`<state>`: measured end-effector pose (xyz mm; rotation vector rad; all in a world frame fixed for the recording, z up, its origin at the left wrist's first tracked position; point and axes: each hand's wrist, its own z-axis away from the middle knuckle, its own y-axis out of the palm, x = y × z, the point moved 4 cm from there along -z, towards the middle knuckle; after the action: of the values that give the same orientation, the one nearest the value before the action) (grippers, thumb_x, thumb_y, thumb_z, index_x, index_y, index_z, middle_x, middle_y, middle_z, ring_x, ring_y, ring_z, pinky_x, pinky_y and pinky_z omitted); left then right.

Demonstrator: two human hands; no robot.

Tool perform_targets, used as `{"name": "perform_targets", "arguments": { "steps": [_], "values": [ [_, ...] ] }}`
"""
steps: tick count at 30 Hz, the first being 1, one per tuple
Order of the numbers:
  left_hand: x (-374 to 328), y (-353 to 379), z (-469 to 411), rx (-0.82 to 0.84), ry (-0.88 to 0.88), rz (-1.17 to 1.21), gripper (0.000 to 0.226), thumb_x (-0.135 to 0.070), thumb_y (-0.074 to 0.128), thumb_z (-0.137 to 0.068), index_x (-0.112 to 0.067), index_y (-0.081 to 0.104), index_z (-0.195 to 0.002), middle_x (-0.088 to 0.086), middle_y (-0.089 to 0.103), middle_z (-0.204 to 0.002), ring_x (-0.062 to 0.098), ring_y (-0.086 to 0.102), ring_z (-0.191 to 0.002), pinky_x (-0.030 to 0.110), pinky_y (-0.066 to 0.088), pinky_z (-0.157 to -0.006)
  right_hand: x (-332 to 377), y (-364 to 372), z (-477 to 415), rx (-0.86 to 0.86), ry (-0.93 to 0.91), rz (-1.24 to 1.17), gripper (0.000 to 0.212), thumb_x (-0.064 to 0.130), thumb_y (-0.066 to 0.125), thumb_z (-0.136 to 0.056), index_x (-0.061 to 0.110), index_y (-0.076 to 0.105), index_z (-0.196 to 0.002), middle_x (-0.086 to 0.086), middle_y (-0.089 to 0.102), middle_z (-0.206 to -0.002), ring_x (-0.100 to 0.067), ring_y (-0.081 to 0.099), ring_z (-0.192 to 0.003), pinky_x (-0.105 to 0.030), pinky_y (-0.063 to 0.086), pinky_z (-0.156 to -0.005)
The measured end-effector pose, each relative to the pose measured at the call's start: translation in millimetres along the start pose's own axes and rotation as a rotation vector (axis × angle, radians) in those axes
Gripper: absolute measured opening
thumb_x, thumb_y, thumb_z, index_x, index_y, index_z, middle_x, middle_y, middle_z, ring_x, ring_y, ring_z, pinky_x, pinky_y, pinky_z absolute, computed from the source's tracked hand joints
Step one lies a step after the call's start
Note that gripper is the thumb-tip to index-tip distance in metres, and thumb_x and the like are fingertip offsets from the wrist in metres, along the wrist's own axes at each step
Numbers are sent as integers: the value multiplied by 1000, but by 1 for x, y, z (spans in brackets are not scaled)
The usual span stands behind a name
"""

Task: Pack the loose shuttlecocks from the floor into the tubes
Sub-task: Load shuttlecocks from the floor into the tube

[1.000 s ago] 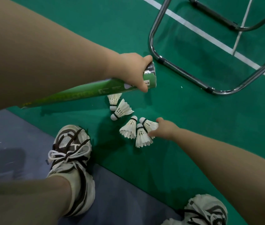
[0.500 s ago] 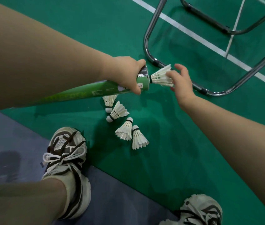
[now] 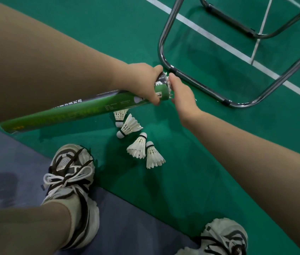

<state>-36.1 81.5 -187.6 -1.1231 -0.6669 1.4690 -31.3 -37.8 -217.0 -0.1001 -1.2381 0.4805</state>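
My left hand (image 3: 142, 83) grips a long green shuttlecock tube (image 3: 72, 115) near its open end and holds it almost level above the floor. At that mouth my right hand (image 3: 182, 92) holds the feather end of a white shuttlecock (image 3: 169, 88). Most of this shuttlecock is inside the tube and only its feather tips show. Several loose shuttlecocks lie on the green floor below the tube: two close together (image 3: 130, 126) and two more nearer to me (image 3: 145, 150).
A chrome chair frame (image 3: 197, 85) stands on the floor just beyond my hands. White court lines (image 3: 219, 41) cross the far floor. My shoes (image 3: 70, 181) rest on a grey mat (image 3: 7, 162) at the lower left, beside the green floor.
My right hand picked one shuttlecock off the floor, carried it up to the tube mouth and has pushed it almost fully in. The left hand kept hold of the tube.
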Motion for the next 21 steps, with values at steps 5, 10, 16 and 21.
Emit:
{"name": "perform_targets", "arguments": {
  "steps": [5, 10, 16, 21],
  "values": [
    [-3, -5, 1, -27, 4, 18, 56, -41, 72, -76, -16, 29, -101, -2, 50, -60, 12, 47, -57, 28, 32, -46, 3, -1, -3, -123, 69, -121, 40, 40, 44, -92, 24, 61, -59, 7, 63, -70, -14, 54, -73, -34, 43, -81],
    [-4, -2, 3, -41, 33, -38, 52, -42, 72, -75, -17, 34, -100, -5, 52, -55, 9, 51, -55, 28, 34, -47, 0, 12, -3, 168, 92, -195, 29, 42, 47, -91, 24, 65, -77, 3, 66, -85, -16, 58, -82, -34, 44, -79],
    [-3, 9, 2, 46, 0, -128, 51, -59, 67, -71, -20, 50, -100, -8, 55, -36, 9, 56, -59, 26, 30, -48, -1, 18, 2, 520, 290, -277, 18, 42, 46, -92, 28, 57, -95, 2, 60, -90, -14, 56, -76, -24, 41, -58],
    [-5, -2, 1, -29, 30, -30, 50, -39, 71, -77, -13, 43, -110, -5, 50, -56, 8, 49, -56, 28, 34, -51, 8, 20, -1, -42, 182, -253, 29, 37, 49, -90, 21, 63, -70, 2, 66, -83, -18, 61, -79, -29, 44, -67]
  ]
}}
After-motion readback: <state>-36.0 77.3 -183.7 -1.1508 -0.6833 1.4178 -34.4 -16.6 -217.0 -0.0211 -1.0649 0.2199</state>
